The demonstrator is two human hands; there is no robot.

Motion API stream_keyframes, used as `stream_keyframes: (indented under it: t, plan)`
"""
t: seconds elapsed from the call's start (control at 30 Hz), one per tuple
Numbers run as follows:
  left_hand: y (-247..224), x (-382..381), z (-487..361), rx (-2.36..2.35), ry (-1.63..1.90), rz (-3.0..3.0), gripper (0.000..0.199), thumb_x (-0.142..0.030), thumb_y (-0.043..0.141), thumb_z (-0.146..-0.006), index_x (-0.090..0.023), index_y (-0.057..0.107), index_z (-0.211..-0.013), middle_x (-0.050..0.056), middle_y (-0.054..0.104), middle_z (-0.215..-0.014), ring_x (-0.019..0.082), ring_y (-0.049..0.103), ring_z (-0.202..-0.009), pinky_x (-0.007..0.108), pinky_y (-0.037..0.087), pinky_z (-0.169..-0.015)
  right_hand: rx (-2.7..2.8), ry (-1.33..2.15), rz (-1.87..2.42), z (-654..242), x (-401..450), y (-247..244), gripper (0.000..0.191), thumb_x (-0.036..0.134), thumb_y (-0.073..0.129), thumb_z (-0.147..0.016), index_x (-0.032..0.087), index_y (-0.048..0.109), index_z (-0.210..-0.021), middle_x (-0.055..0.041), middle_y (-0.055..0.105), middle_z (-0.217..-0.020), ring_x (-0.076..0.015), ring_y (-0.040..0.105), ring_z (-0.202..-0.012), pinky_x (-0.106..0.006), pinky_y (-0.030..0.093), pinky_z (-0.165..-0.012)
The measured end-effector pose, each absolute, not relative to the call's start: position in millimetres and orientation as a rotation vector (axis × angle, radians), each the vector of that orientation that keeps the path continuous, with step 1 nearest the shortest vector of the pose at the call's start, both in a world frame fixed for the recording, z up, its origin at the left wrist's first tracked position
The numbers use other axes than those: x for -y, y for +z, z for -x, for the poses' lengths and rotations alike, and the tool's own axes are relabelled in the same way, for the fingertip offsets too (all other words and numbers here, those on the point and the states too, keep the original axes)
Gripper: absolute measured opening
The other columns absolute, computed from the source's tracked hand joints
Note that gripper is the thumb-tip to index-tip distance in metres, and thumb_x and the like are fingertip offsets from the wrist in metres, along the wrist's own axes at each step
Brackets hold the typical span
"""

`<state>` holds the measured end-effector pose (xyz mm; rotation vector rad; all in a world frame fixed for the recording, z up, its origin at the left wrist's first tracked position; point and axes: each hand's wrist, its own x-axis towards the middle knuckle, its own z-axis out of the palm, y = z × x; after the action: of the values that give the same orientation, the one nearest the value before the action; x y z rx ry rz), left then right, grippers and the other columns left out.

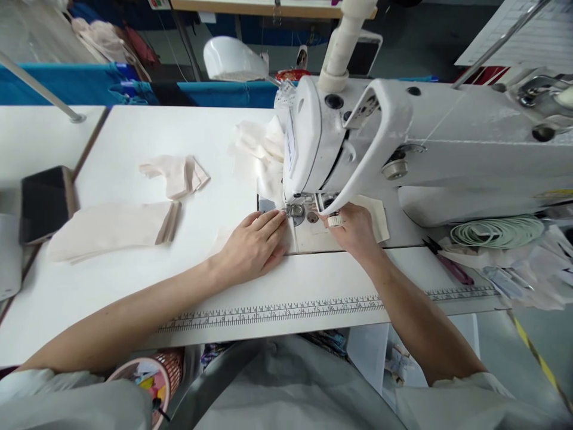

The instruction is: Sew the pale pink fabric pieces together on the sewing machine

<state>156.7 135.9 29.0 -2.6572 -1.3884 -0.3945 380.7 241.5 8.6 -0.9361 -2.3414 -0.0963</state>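
Observation:
My left hand (259,242) lies palm down on the sewing machine bed, fingers stretched out. Its fingertips reach the presser foot (295,210), and any cloth beneath them is mostly hidden. My right hand (356,230) is on the other side of the foot, its fingers curled together and partly covered by the machine's guard. What they grip, if anything, I cannot make out. A cream fabric piece (376,216) shows behind that hand. The white sewing machine (308,137) stands over both hands. Crumpled cream cloth (264,149) lies behind the needle area.
To the left are a stack of cream fabric pieces (116,230), a smaller pile (176,176) and a dark phone-like object (47,203). A ruler tape (286,313) runs along the front edge. Scissors (452,266) and coiled green cord (496,232) lie at right.

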Motion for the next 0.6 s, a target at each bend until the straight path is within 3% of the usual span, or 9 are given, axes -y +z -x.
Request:
stream_keyframes:
  t: [0.23,0.37,0.5,0.6]
  plan:
    - [27.3,-135.6,-156.5,1.402,-0.388,2.633,0.046,-0.032,0.044,-0.098,-0.001,0.054,-0.13,0.021,0.056,-0.136,0.032,0.053,-0.126,0.052,0.045,-0.103,2.376,-0.005,0.916,-383.4,-243.4,10.5,0.04,0.032,0.045,-0.1,0.019,0.057,-0.063,-0.0026,0.058,-0.058,-0.0167,0.054,-0.055,-0.027,0.031,-0.051]
    - [31.9,-129.8,-159.4,1.387,-0.443,2.59,0.045,-0.034,0.046,-0.098,-0.002,0.055,-0.127,0.02,0.058,-0.133,0.033,0.054,-0.124,0.052,0.043,-0.103,2.465,0.209,0.887,-386.6,-232.1,21.1,0.031,0.035,0.048,-0.1,0.02,0.065,-0.079,-0.0018,0.062,-0.067,-0.0168,0.057,-0.061,-0.027,0.036,-0.056]
    - [38.7,-119.5,-164.7,1.303,-0.523,2.633,0.029,-0.03,0.053,-0.095,-0.007,0.061,-0.111,0.015,0.067,-0.11,0.027,0.062,-0.103,0.04,0.051,-0.086,2.668,0.433,0.72,-389.3,-217.5,36.7,0.021,0.03,0.05,-0.1,0.018,0.067,-0.103,-0.0037,0.065,-0.081,-0.0162,0.058,-0.067,-0.026,0.039,-0.057]
    - [39.7,-114.8,-167.2,1.261,-0.491,2.636,0.017,-0.019,0.052,-0.095,-0.009,0.062,-0.103,0.01,0.068,-0.095,0.023,0.062,-0.091,0.035,0.051,-0.076,2.84,0.358,0.536,-388.5,-210.9,46.2,0.016,0.025,0.053,-0.098,0.017,0.064,-0.106,-0.0056,0.066,-0.095,-0.0169,0.058,-0.073,-0.028,0.038,-0.059]
